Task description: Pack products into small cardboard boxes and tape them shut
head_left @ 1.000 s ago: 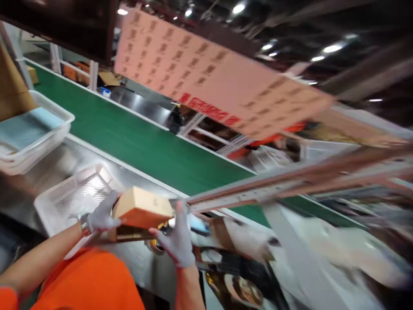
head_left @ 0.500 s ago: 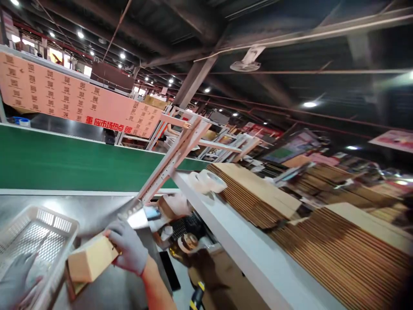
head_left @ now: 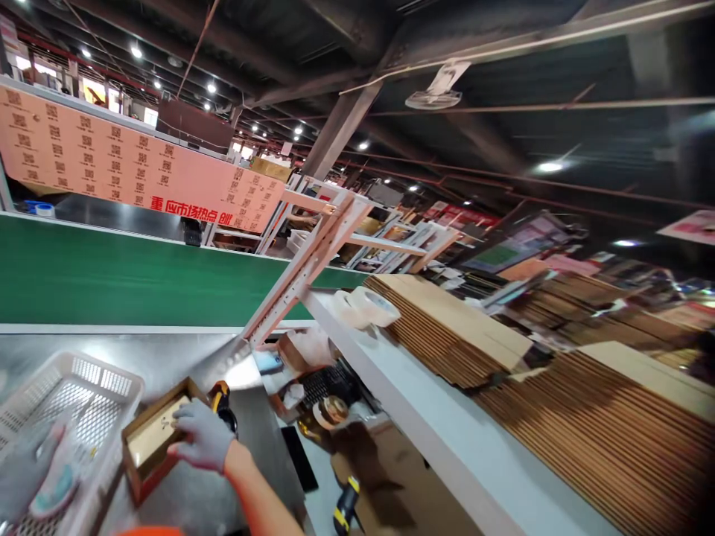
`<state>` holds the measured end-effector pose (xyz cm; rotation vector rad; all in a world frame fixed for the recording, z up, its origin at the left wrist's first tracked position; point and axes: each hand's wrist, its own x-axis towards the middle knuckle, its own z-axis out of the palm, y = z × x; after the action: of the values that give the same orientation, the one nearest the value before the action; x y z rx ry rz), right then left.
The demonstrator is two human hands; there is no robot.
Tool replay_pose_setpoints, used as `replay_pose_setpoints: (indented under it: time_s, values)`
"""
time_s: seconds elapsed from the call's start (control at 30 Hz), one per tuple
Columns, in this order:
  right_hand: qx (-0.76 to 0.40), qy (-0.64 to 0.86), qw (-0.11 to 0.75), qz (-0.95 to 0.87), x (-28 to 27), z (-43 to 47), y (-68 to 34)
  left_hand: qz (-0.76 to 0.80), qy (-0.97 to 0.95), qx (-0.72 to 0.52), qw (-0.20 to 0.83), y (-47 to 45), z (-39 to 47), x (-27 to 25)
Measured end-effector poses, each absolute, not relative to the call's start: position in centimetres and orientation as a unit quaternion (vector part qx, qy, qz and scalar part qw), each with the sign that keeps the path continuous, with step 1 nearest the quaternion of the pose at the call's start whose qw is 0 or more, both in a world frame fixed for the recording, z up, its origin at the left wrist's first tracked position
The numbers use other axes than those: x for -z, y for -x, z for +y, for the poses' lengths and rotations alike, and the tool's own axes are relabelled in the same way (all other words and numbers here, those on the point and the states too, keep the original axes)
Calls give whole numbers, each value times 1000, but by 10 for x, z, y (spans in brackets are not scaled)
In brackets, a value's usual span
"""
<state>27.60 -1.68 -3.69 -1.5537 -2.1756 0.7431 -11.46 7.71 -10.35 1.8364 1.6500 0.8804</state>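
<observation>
My right hand, in a grey glove, lies over the near right rim of a small open cardboard box with a pale insert inside. The box sits on the steel worktop. To its left stands a white mesh basket. My left hand, also gloved and blurred, is over the basket's near end at the frame's lower left. Its fingers curl around a small pale blue and pink item.
A green conveyor belt runs behind the worktop. A slanted white shelf carries tape rolls and stacks of flat cardboard. A yellow-black tool lies just behind the box. Clutter and another tool lie below the shelf.
The box, held tilted half a second ago, now sits flat and open on the worktop under my right hand. My left hand has closed around a small item in the basket.
</observation>
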Motion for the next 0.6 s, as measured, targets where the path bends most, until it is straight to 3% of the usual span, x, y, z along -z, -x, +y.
replay_pose_setpoints:
  time_s: [0.1,0.23,0.47,0.6]
  values:
    - [-346,566,320,-676,10,-26,-249,596,-664,-354,282,80,67,69]
    - [-469,513,419,-584,-13,-33,-202,458,-737,-408,285,16,43,46]
    - [-449,539,522,-484,24,-28,-189,387,-760,-451,262,-25,33,108]
    - [-379,564,539,-498,32,-27,-208,395,-750,-442,291,-27,37,98]
